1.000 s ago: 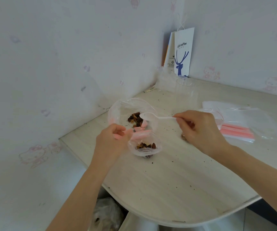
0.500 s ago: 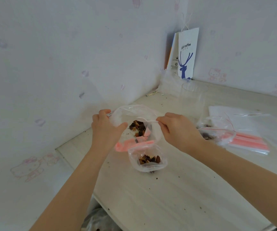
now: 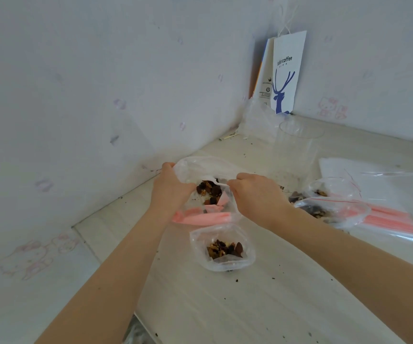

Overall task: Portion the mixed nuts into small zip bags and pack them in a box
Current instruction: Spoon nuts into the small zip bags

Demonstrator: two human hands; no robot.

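A large clear bag (image 3: 210, 165) of mixed nuts (image 3: 210, 191) lies near the left wall. My left hand (image 3: 171, 188) grips its left rim and holds the mouth open. My right hand (image 3: 255, 194) pinches a white plastic spoon (image 3: 215, 180) whose bowl reaches into that bag above the nuts. In front of both hands stands a small zip bag (image 3: 221, 247) with a pink zip strip (image 3: 203, 217), open, with a small heap of nuts at its bottom. Neither hand touches it.
Two more small bags with nuts (image 3: 324, 202) lie right of my right hand, beside a pack of unused zip bags (image 3: 389, 214). A clear plastic cup (image 3: 297, 150) and a white coffee paper bag (image 3: 287, 73) stand at the back corner. The table's edge (image 3: 106, 264) runs along the left.
My left hand let go of the small zip bag and took hold of the big bag's rim. My right hand carried the spoon leftward into the big bag.
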